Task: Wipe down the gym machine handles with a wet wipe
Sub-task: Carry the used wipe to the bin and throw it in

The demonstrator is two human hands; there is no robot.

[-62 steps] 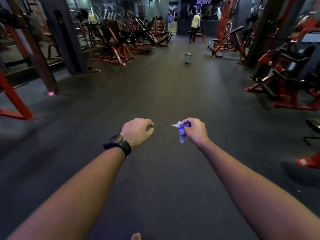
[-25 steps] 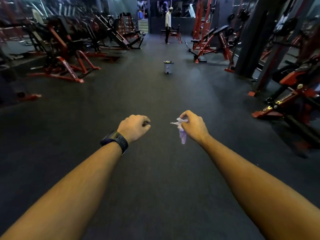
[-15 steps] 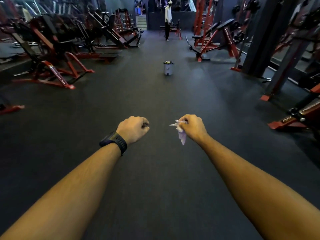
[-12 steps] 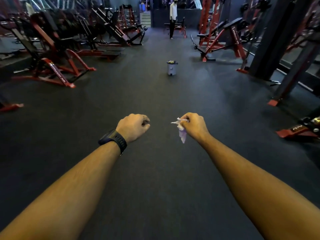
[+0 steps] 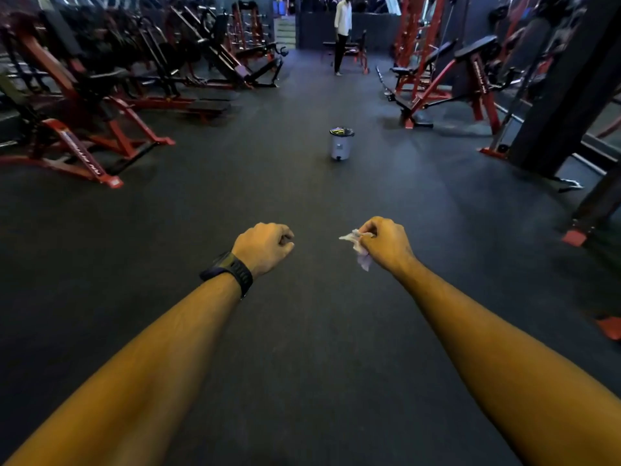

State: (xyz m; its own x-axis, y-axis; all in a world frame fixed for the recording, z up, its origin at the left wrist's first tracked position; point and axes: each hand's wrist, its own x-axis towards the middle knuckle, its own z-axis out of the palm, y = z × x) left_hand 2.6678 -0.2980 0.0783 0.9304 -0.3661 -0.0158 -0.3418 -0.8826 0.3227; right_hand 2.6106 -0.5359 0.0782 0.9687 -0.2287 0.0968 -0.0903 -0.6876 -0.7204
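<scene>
I see white lettering along the red leg of a gym machine, but I cannot read it.

Dim interior, head view. A pale sheen on the floor runs toward 12 o'clock. The forearms are evenly lit and sharp. Machines at 10 and 2 o'clock sink into shadow, bowed by wide-angle distortion.

Both forearms extended forward, left hand curled into an empty fist, right hand pinching a crumpled wipe.
</scene>
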